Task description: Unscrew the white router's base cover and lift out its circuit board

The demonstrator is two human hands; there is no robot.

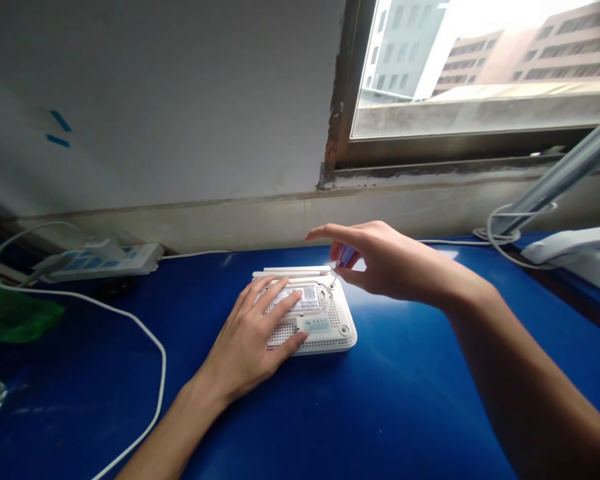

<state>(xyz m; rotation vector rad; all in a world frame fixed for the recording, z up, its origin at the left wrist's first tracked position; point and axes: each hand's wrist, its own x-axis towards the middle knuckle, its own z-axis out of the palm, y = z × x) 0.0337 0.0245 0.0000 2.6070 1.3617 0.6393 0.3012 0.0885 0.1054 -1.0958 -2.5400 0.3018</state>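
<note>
A white router (337,320) lies upside down on the blue table, its vented, labelled underside facing up and its antennas (295,272) folded along the far edge. My left hand (250,327) rests flat over its left half with the fingers spread, covering part of the label. Above the far right corner, my right hand (375,260) pinches the purple-blue handle of a small screwdriver (347,255). Its thin shaft points down at the recessed hole in that corner; whether the tip touches a screw, I cannot tell. The fingers hide much of the handle.
At the back left sits a power strip (145,261) with a plug in it. A white cable (163,363) loops across the left of the table. Green plastic (17,313) lies far left. On the right are a metal pole (560,177) and a white device (580,247).
</note>
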